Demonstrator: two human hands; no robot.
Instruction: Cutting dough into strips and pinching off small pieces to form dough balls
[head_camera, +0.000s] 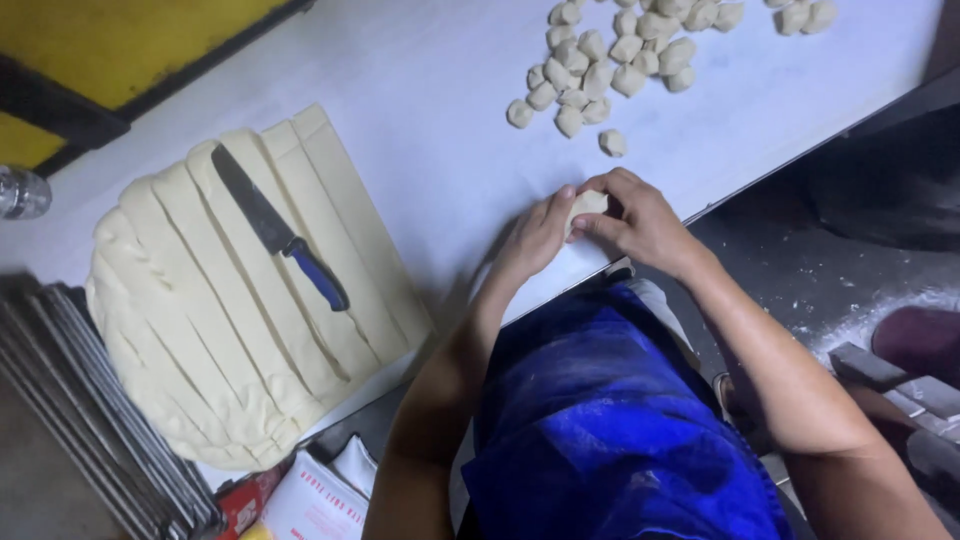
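Working at the near edge of the white table (430, 150), both hands meet over one small lump of dough (588, 203). The blue apron (600, 420) fills the foreground, nearest of all. Just beyond it, the left hand (535, 240) cups the lump from its left side, fingers curved and pressed against it, thumb up by the top. The right hand (640, 220) comes from the other side, fingertips folded over the lump, pinching it against the left palm. So the lump sits squarely between the two hands, touching both, neither one nearer; most of it is hidden, and its long axis can't be made out.

Left of the lump, well apart, lies the big flat sheet of dough (230, 320), sliced into long strips running away from the table edge. A knife (275, 235) with a blue handle rests on top, blade pointing to the far left. Beyond the lump, farther up the table, a heap of small cut pieces (610, 60) is scattered, the closest piece (612, 143) just past the hands.
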